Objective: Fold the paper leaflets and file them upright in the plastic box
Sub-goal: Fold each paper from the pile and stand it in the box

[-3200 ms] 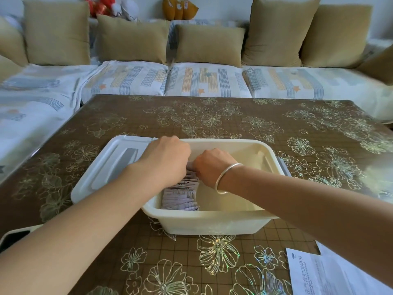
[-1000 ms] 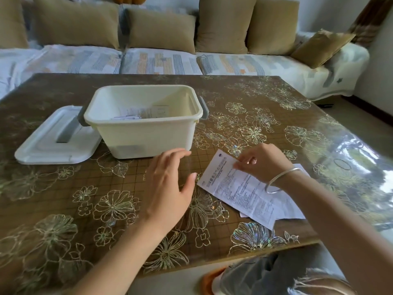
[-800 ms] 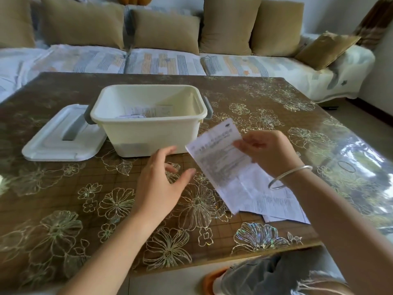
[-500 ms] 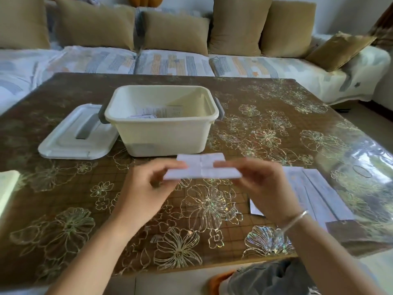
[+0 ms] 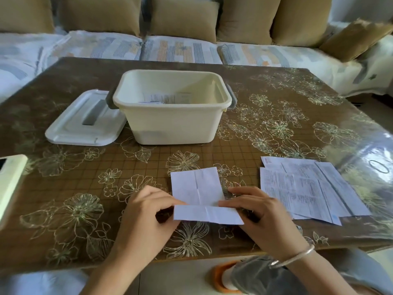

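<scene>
Left hand (image 5: 146, 216) and right hand (image 5: 262, 217) each pinch one end of the leaflet (image 5: 198, 189), its near strip folded up over the sheet, lying on the table (image 5: 63, 188) by the near edge. Unfolded leaflets (image 5: 308, 188) lie near the right edge. Plastic box (image 5: 170, 124) sits mid-table with folded leaflets (image 5: 165, 98) inside, and the lid (image 5: 85, 122) is just beside its left side.

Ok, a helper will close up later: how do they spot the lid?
On the flowered table stands a cream box. The lid lies flat just left of it. Unlike the leaflets, it is white plastic with a grey strip on top.
</scene>
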`<state>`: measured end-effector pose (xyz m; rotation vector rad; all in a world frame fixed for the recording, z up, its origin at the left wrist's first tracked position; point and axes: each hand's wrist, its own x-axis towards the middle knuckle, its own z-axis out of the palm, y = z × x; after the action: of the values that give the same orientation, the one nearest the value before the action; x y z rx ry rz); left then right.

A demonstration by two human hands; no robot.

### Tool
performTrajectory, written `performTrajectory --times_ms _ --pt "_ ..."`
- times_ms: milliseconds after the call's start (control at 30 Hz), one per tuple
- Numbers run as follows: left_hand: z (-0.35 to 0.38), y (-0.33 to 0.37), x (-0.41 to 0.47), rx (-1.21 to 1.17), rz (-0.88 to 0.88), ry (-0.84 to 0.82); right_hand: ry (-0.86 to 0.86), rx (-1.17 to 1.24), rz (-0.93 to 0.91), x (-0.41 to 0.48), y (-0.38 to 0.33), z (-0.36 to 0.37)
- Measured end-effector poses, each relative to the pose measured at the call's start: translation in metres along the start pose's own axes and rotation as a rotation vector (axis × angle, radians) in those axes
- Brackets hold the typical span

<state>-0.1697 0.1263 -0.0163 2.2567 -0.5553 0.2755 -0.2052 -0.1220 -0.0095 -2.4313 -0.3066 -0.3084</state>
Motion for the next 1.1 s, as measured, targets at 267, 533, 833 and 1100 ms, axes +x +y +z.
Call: performTrajectory --times_ms 267,533,833,1100 --pt "0.006 0.005 -0.006 0.046 -0.104 0.148 0.125 0.078 0.216 0.009 -0.012 0.013" --pt "0.014 0.007 -0.007 0.211 -0.098 0.162 0.228 -0.101 0.148 0.016 -0.013 0.030" --pt "0.016 0.003 -0.004 0.316 0.031 0.075 0.187 -0.214 0.079 0.018 -0.011 0.028" --pt "0.015 -0.001 -0.002 0.312 0.059 -0.003 -0.116 -0.349 -0.403 0.041 -0.005 0.006"
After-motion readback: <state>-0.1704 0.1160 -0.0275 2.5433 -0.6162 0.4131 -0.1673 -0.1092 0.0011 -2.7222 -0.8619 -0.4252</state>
